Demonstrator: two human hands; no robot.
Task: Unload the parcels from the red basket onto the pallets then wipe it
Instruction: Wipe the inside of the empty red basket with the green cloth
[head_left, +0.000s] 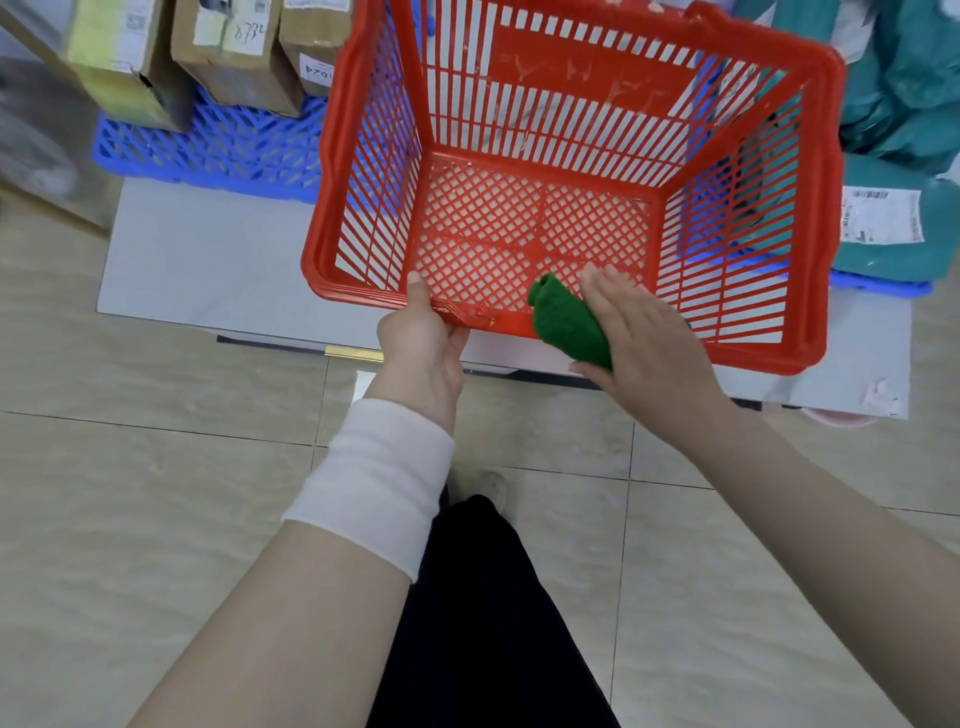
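Wiping now: your left hand (421, 343) grips the near rim of the basket (571, 60), thumb hooked over the edge. Hold that firm so the basket can't swing while you rub. Your right hand (644, 338) lies flat, fingers straight, pressing the cloth (569, 325) onto the same rim. Run it along the rim, then down across the mesh floor, where pale specks sit in the far-left corner. The basket is empty. Boxes (234, 57) stand on the far-left pallet (218, 150), teal bags (904, 93) far right.
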